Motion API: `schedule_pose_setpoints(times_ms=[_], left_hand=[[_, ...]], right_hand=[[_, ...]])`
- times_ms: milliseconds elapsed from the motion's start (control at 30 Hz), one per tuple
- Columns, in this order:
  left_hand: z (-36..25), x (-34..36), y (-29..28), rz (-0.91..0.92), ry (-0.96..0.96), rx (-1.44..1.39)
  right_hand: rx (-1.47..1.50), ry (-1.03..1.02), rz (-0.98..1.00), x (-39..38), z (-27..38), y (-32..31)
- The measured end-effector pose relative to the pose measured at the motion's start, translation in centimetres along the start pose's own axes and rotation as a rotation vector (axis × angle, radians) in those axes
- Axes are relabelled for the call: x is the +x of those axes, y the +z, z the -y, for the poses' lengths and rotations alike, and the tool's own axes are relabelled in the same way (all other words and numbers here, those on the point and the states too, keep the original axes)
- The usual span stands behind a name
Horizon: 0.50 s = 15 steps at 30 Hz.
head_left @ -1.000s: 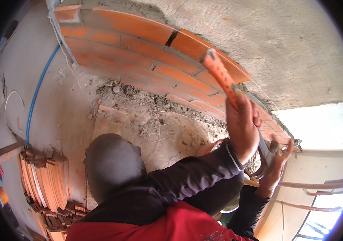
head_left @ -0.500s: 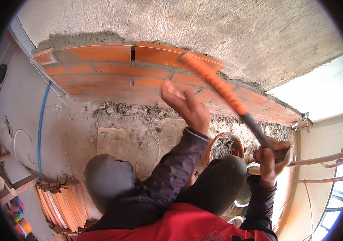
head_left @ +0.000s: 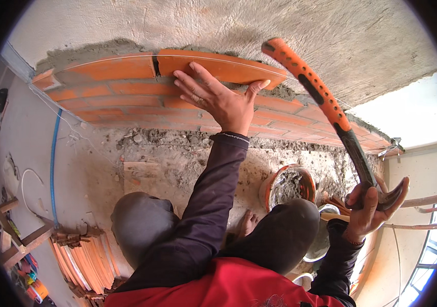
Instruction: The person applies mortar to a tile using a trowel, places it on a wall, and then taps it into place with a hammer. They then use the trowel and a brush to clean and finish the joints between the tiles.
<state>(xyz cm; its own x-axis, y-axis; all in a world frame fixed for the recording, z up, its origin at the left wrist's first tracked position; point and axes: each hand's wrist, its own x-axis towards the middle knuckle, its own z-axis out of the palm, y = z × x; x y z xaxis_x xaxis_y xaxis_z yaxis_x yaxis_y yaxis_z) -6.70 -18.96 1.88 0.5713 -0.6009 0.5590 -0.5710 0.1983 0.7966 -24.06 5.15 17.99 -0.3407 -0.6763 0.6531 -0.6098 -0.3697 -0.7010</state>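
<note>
My left hand (head_left: 213, 97) lies with fingers spread on the top orange brick (head_left: 193, 59) of a low brick wall (head_left: 131, 102), its thumb near that brick's right end. A thin white string (head_left: 101, 58) runs along the top course, and grey mortar (head_left: 285, 92) shows beneath the brick. My right hand (head_left: 374, 210) holds a claw hammer (head_left: 321, 100) by its dark metal head, at the lower right; the orange-and-black handle points up and left, its end above the brick's right part.
An orange bucket of mortar (head_left: 287, 187) and a pale bucket (head_left: 321, 248) stand by my knees. Thin orange bricks (head_left: 83, 261) are stacked at the lower left, near a wooden frame (head_left: 14, 233) and blue hose (head_left: 55, 169). Rubble lines the wall's foot. Pipes (head_left: 425, 225) cross the right side.
My left hand has left the hammer's handle and moved up-left onto the top brick. My right hand keeps the hammer, which has shifted right. The view has swung round slightly.
</note>
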Motion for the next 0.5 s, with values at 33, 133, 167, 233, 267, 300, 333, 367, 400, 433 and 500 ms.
schedule_pose_setpoints(times_ms=[33,133,167,233,267,300,333,367,400,433,500], left_hand=[[0.1,-0.1,0.1,-0.009,0.014,0.01],[-0.1,-0.2,0.1,-0.004,0.008,-0.033],[0.1,-0.2,0.1,-0.005,0.02,-0.028],[0.3,-0.1,0.1,-0.011,0.046,-0.017],[0.3,0.0,0.0,-0.004,0.043,-0.031],[0.1,0.2,-0.1,0.003,0.04,-0.045],[0.0,0.2,-0.1,0.014,0.036,-0.061],[-0.2,0.1,-0.1,0.021,0.031,-0.061],[-0.2,-0.1,0.0,0.022,0.029,-0.064],[-0.2,0.0,0.0,0.018,0.03,-0.064],[0.0,0.0,-0.1,0.015,0.032,-0.056]], right_hand=[[0.008,-0.019,-0.012,0.0,0.2,0.2],[-0.053,-0.047,-0.009,0.0,-0.4,0.8],[-0.091,-0.053,0.001,0.1,-0.4,1.2],[-0.13,0.015,0.008,0.6,0.1,1.3],[-0.148,0.046,0.012,0.9,0.3,1.3],[-0.077,0.031,-0.027,0.9,0.5,1.5],[-0.056,-0.007,-0.102,0.7,0.5,1.9],[-0.047,-0.004,-0.094,0.7,0.5,1.8],[-0.037,-0.002,-0.086,0.7,0.6,1.8],[-0.083,0.023,-0.045,0.8,0.7,1.9],[-0.177,0.071,0.035,1.1,1.3,2.3]])
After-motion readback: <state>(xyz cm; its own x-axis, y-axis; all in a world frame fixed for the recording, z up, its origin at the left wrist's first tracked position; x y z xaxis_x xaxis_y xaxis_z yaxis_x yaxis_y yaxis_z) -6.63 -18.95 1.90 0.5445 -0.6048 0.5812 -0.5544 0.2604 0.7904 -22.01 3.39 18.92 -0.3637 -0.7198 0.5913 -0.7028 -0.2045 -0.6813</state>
